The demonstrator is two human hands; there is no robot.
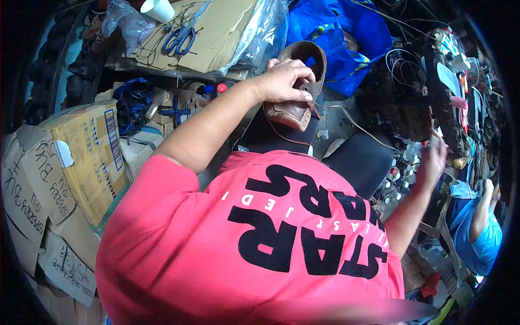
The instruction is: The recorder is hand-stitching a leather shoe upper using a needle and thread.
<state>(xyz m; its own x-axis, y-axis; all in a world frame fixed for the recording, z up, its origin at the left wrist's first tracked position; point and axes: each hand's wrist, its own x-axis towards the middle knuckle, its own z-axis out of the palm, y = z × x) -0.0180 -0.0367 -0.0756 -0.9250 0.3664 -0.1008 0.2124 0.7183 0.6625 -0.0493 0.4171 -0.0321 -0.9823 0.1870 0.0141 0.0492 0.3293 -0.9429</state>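
A brown leather shoe (291,116) rests on my dark-clad leg, its toe pointing toward me. My left hand (286,81) is closed over its upper, with the thumb near a small eyelet flap. From beside the shoe a thin light cord (355,123) curves off to the right, toward my other hand. A short reddish-brown lace end (315,110) stands out by the thumb. My right hand (434,156) is raised out at the right, smeared by motion. Whether it grips the cord or a small pointed thing at its fingertips cannot be made out.
Blue-handled scissors (180,39) and a white cup (157,9) lie on cardboard at the far left. A blue bag (352,49) stands beyond the shoe. Cardboard boxes (89,157) crowd the left. Small bottles (398,176) and a person in blue (476,233) are at right.
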